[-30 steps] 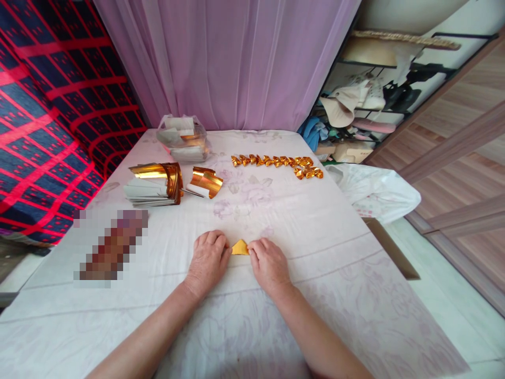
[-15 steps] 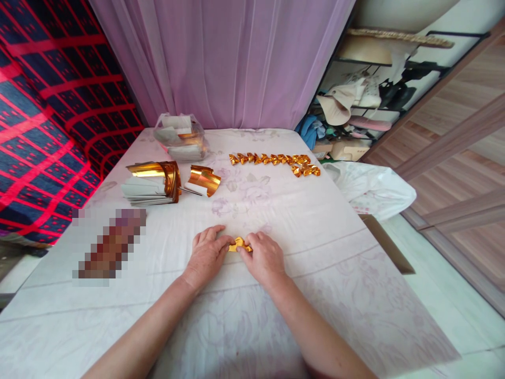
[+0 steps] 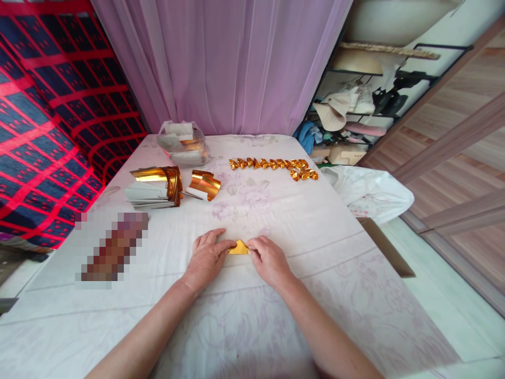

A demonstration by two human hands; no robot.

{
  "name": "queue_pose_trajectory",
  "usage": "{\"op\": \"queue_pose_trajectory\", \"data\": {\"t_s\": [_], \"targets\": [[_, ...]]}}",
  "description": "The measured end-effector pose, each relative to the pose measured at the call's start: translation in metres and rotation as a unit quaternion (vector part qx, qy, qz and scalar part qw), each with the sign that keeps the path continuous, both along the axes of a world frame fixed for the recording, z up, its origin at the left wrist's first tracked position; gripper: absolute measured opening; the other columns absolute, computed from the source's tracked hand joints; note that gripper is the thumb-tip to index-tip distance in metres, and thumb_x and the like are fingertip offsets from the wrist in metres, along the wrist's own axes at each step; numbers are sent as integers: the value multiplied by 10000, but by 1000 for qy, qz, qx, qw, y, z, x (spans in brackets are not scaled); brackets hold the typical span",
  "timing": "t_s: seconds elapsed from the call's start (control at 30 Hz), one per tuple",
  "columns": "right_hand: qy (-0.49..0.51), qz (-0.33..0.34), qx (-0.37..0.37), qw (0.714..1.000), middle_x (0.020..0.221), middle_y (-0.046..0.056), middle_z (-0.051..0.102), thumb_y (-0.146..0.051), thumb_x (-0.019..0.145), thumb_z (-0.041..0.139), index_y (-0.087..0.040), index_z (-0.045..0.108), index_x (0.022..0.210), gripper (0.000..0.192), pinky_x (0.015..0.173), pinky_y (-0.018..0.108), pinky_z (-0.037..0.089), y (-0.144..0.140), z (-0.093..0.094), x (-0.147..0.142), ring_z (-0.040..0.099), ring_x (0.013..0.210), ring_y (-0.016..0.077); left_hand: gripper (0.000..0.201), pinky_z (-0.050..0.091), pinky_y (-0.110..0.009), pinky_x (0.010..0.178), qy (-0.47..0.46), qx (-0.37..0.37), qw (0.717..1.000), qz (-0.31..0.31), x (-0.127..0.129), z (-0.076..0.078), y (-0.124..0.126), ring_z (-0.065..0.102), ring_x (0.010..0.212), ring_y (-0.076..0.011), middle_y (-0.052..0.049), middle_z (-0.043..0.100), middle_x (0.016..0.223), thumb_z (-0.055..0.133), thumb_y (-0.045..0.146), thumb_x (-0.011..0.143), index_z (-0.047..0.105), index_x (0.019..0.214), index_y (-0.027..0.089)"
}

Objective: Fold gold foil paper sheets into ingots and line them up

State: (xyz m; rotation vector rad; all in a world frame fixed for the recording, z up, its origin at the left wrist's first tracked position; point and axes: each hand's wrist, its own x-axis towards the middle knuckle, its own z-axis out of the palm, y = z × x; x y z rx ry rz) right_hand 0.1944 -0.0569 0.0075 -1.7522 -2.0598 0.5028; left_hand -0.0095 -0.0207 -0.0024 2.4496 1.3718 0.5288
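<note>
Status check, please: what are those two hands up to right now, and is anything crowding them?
Left hand and right hand both pinching small gold paper piece on white tablecloth. Nothing crowding; finished gold pieces at far edge.

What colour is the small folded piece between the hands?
Shiny gold folded piece, clearest in the head view.

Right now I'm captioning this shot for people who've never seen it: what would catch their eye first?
Probably the gold: both hands, left hand and right hand, pinch a small folded gold paper flat on the white sheet near the middle. Beyond it, a row of folded gold pieces lines the far side, and curled gold foil stacks sit far left beside the red-and-navy checked fabric.
</note>
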Motion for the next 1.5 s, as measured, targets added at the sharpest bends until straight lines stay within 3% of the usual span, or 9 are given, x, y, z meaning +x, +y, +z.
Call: {"op": "queue_pose_trajectory", "data": {"t_s": [0.1,0.23,0.43,0.6,0.8,0.97,1.2,1.33,1.5], "targets": [[-86,32,5,996,950,38,618,-135,911,474,-271,583,1257,388,743,257,410,-2,8,-4,582,863,168,287,421,-474,971,7,11,1000,-1,0,-1,0,508,1208,-259,-60,562,1294,506,222,947,699,1111,358],[-185,51,-30,981,940,43,607,-149,918,469,-290,608,1229,369,661,269,389,-1,17,-11,576,790,173,299,422,-490,978,15,18,1000,-2,0,-1,-1,508,1208,-272,-74,553,1305,498,220,950,701,1125,352],[-241,71,-25,968,991,64,615,-107,923,436,-257,562,1276,404,754,307,424,2,16,-15,585,844,188,357,428,-488,981,45,58,997,-8,1,0,-5,509,1193,-276,-82,536,1313,506,165,921,683,1167,354],[-228,75,30,970,964,68,614,-134,947,459,-258,545,1337,417,720,302,426,-4,3,-6,571,837,194,376,419,-514,988,80,72,994,-10,3,4,-8,524,1187,-299,-117,519,1348,536,129,889,676,1178,325],[-179,66,79,978,937,56,620,-143,949,463,-256,639,1244,362,702,302,404,-12,-5,2,546,803,190,392,418,-542,973,101,50,993,-24,6,13,-5,492,1253,-335,-133,491,1411,520,125,894,659,1201,324],[-189,79,73,976,911,56,612,-160,932,484,-244,674,1172,318,680,300,398,-9,0,2,534,765,179,400,403,-532,990,81,27,996,-23,4,15,-2,481,1267,-329,-102,490,1420,531,127,885,673,1185,350],[-168,91,92,977,980,77,618,-164,923,510,-225,637,1237,344,753,321,414,-16,0,12,540,854,201,349,337,-542,1056,46,-18,999,-17,-2,7,5,417,1325,-306,-65,499,1412,506,203,934,693,1161,391],[-150,96,88,980,1027,75,602,-186,895,573,-300,581,1318,439,787,332,408,-18,0,12,534,905,209,363,326,-548,1065,45,-14,999,-18,-2,5,5,397,1340,-299,-57,502,1411,502,196,930,686,1172,395],[-156,109,73,979,947,56,604,-205,908,573,-331,646,1223,347,763,327,394,-15,3,10,532,854,200,374,334,-552,1062,54,-4,998,-17,-2,4,4,396,1344,-302,-65,496,1423,515,169,907,694,1162,377]]}}
